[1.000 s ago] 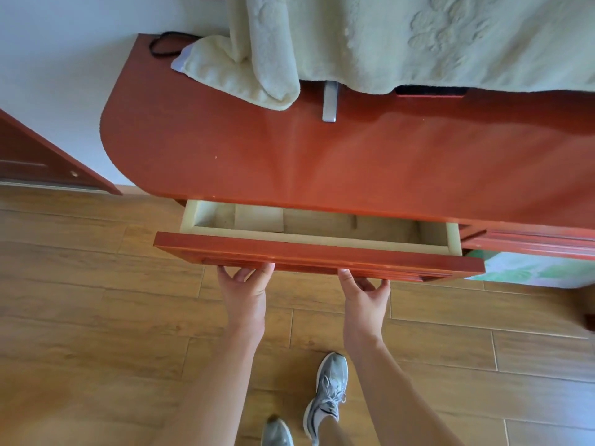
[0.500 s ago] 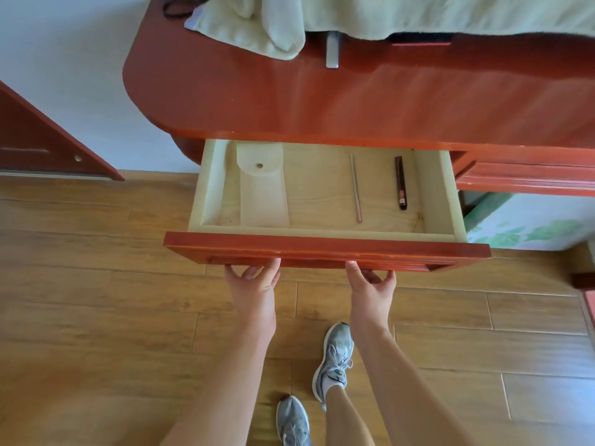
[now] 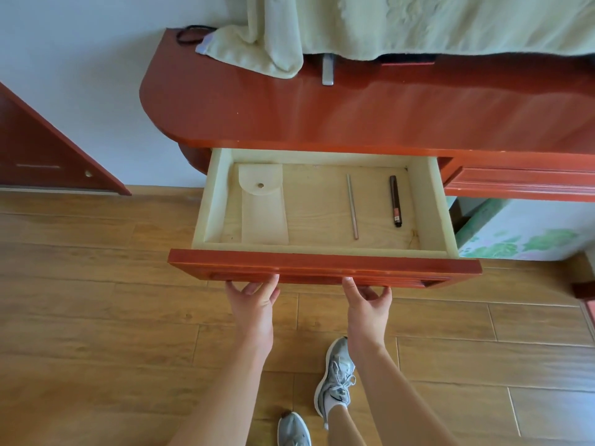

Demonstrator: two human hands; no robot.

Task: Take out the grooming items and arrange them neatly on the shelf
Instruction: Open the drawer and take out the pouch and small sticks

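The red-brown table (image 3: 354, 117) carries a pale green towel (image 3: 257, 49) draped along its back edge, a black cord (image 3: 188, 35) looped at the far left corner, and a flat grey metal piece (image 3: 328, 72) poking out from under the towel. Below its front edge the drawer (image 3: 322, 262) stands open. On its pale wooden bottom lie a translucent snap pouch (image 3: 262, 210) at the left, a thin metal stick (image 3: 352, 206) right of the middle, and a dark pencil (image 3: 395, 201) near the right wall.
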